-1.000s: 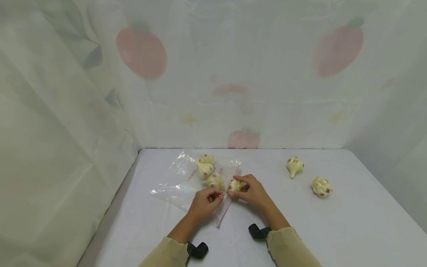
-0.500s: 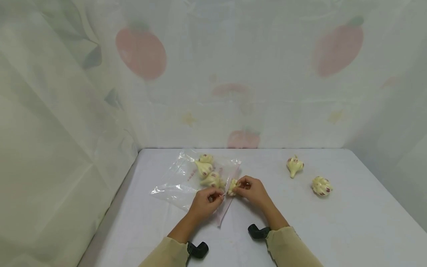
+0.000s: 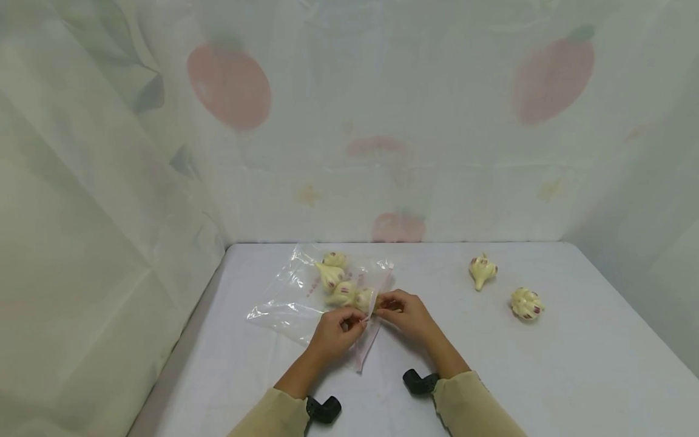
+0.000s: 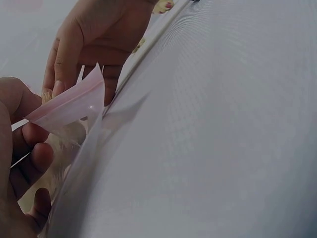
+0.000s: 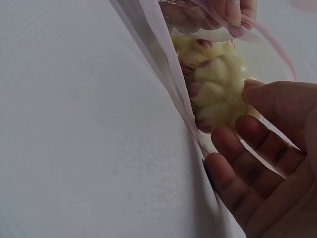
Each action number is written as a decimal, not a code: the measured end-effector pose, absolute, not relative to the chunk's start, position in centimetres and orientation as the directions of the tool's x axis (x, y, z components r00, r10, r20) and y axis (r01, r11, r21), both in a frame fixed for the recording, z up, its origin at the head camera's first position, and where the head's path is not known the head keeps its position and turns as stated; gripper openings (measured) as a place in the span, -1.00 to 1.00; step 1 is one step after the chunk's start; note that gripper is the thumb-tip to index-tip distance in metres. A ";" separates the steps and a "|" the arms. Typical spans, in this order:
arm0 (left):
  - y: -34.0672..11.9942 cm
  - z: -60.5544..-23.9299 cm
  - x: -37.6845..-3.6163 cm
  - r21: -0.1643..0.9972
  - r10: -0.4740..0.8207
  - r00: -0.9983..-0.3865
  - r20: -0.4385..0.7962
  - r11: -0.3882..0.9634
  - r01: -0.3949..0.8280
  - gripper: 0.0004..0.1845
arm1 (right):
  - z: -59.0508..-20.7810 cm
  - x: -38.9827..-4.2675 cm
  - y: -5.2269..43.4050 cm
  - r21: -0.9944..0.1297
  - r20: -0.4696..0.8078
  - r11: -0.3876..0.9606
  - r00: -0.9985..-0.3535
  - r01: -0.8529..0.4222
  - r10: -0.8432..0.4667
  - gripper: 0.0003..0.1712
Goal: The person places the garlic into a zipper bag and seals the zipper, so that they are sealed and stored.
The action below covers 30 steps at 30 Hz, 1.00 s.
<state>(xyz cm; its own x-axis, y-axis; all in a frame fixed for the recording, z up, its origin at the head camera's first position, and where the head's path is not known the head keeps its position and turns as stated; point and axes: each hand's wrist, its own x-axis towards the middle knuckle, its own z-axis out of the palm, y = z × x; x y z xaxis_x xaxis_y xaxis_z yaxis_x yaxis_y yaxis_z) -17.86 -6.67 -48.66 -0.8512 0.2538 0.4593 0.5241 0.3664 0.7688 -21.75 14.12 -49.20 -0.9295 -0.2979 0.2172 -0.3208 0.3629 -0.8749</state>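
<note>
Plastic bag (image 3: 306, 291) mouth lies just left of my right hand (image 3: 406, 315), whose loose fingers nudge a garlic bulb (image 5: 220, 96) inside; my left hand (image 3: 334, 331) pinches the lip open.

A clear plastic zip bag (image 3: 297, 297) lay flat on the table's left side, its pink-edged mouth lifted open toward the right. A pale yellow garlic bulb (image 3: 364, 298) with reddish marks sat just inside that mouth, touching three more bulbs (image 3: 333, 276) farther in.
</note>
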 end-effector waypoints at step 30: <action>-7.3 -50.5 -18.7 0.683 0.223 -0.814 0.536 0.452 0.574 -0.91 | -49.2 -22.1 14.5 -0.869 0.185 0.451 -0.979 -0.205 -0.087 -0.60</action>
